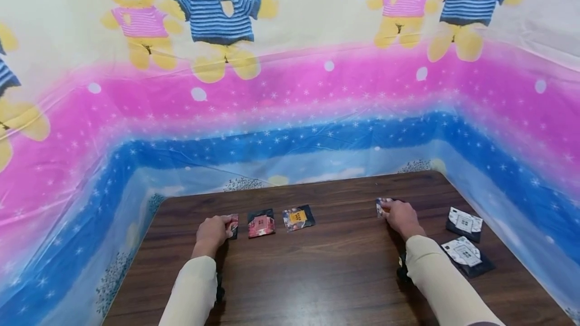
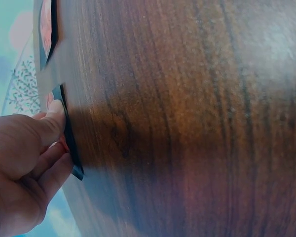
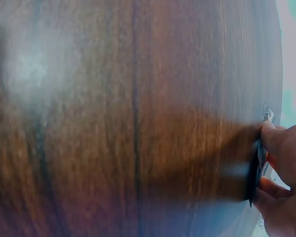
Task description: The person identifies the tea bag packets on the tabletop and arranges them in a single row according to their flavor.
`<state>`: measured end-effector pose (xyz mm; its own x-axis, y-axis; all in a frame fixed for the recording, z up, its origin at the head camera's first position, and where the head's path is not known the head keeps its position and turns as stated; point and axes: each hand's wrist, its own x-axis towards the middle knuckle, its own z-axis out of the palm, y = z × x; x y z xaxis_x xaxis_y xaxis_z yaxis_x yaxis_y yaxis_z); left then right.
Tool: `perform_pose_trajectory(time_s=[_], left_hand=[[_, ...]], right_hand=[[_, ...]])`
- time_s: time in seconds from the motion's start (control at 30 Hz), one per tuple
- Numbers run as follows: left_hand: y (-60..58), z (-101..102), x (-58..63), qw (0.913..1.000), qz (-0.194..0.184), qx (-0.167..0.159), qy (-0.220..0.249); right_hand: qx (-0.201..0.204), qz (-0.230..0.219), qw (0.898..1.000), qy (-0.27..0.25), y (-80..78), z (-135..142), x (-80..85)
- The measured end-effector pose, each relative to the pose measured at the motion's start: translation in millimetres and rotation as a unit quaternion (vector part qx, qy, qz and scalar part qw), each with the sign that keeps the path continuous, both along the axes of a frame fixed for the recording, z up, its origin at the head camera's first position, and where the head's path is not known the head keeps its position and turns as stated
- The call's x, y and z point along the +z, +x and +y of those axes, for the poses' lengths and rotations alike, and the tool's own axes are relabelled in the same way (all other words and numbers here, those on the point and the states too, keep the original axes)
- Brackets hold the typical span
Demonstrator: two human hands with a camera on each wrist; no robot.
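A large printed sheet, banded in cream, pink and blue with yellow teddy bears and white snowflakes (image 1: 290,84), hangs beyond both hands and runs down either side of them. Under the hands spreads the dark brown wood-grain table (image 1: 317,270), its far edge just past them and a pale shine on the surface between the two forearms. Long cream fabric sleeves (image 1: 444,275) cover the arms behind the hands, with a small dark object (image 1: 220,288) at the left cuff and another dark object (image 1: 402,268) at the right one.

The left hand (image 1: 212,234) grasps a flat red-and-black rectangular packet (image 1: 233,226), thumb on its face and fingers at its edge. The right hand (image 1: 402,215) pinches a flat dark packet with a pale mottled print (image 1: 380,208) between thumb and fingers, one end of it showing past the fingertips on the left; whether it is off the wood I cannot tell.

To the right of the right hand lie two flat black-and-white square packets, the larger-looking one (image 1: 466,254) nearer the person and the other (image 1: 464,222) just beyond it. Between the hands, closer to the left, rest a flat black packet with a red-and-pink print (image 1: 261,224) and, further right, a flat black packet with an orange label (image 1: 298,217), the two a little apart
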<state>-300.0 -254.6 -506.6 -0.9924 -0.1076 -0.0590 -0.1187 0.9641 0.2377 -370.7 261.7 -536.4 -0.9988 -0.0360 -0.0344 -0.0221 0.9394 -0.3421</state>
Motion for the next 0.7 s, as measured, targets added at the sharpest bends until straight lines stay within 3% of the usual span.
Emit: perform_pose_trajectory(time_s=[0.7], left_hand=[[1.9, 0, 3.8, 0.9999, -0.007, -0.011, 0.002]], right_hand=[[0.024, 0.005, 1.0, 0.009, -2.9, -41, 2.0]])
